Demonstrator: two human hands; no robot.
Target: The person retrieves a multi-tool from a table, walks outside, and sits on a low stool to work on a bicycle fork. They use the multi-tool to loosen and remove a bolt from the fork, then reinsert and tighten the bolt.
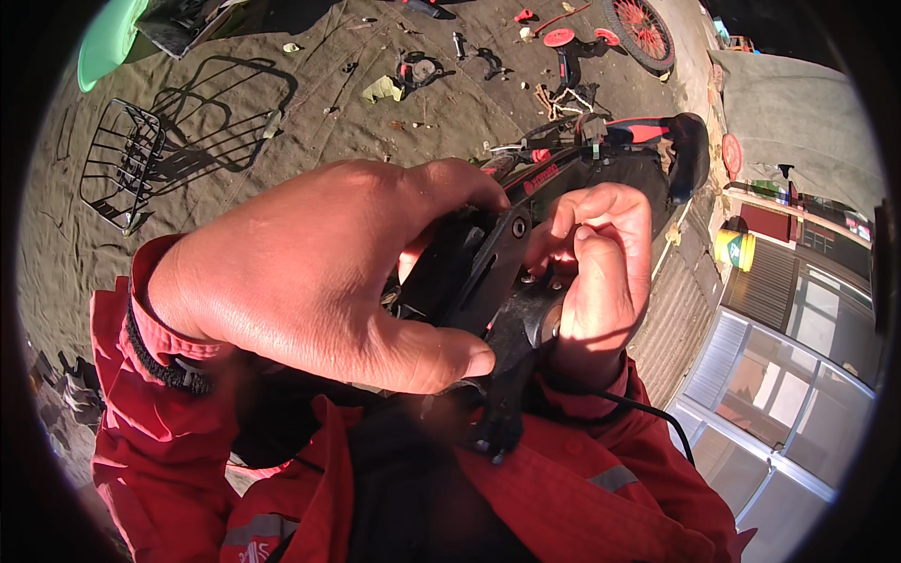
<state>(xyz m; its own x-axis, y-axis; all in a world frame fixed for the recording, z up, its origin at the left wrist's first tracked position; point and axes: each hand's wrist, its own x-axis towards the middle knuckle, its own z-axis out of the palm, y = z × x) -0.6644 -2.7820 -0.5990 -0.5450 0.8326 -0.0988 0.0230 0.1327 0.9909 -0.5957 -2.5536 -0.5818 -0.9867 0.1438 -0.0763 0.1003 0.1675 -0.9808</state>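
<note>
My left hand (319, 272) grips a black slotted bracket (488, 267) from the left. Its thumb lies along the near side and its fingers curl over the far side. A round bolt head (519, 227) sits at the bracket's upper end. Just right of the bracket, my right hand (605, 267) is closed in a pinch, thumb against fingers; whatever is between them is hidden. Small screws (556, 284) show below those fingertips on a black part (514, 328). Behind both hands runs a dark frame (601, 169) with red markings, ending in a red and black piece (648, 131).
A black wire rack (122, 164) lies at the left on a brown ground cloth (310, 122). Loose parts (418, 70) and a red-spoked wheel (642, 33) lie farther off. On the right are a yellow bucket (735, 250) and glazed panels (765, 385).
</note>
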